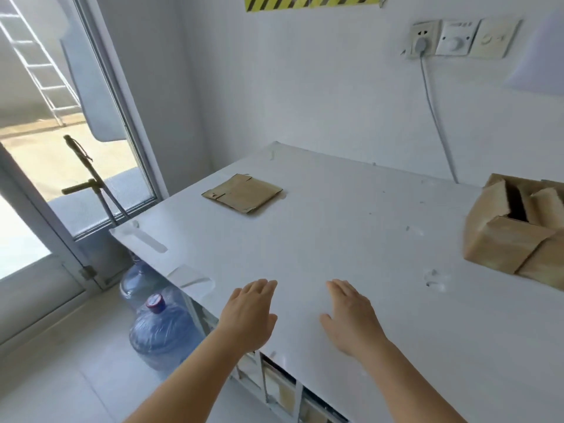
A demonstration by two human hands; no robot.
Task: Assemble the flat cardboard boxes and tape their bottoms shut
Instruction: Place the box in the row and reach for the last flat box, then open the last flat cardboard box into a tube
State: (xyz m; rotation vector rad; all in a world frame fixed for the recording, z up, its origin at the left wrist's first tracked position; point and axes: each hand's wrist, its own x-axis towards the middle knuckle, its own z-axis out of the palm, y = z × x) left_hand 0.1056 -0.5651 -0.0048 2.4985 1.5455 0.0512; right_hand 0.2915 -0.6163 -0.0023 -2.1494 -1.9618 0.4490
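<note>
Table (351, 239) white, by window (91, 148); flat box (242, 193) far; L hand (248, 312), R hand (351, 319) fingers straight, empty.

Both hands (300, 315) flat, empty, over table (351, 224); flat box (242, 193) beyond.

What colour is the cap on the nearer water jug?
Dark red, on the blue water jug under the table edge; head view.

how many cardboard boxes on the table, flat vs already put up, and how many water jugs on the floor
flat cardboard box: 1
assembled cardboard boxes: 2 in view, cut off by the frame edge
water jugs: 2
total: 5
</note>
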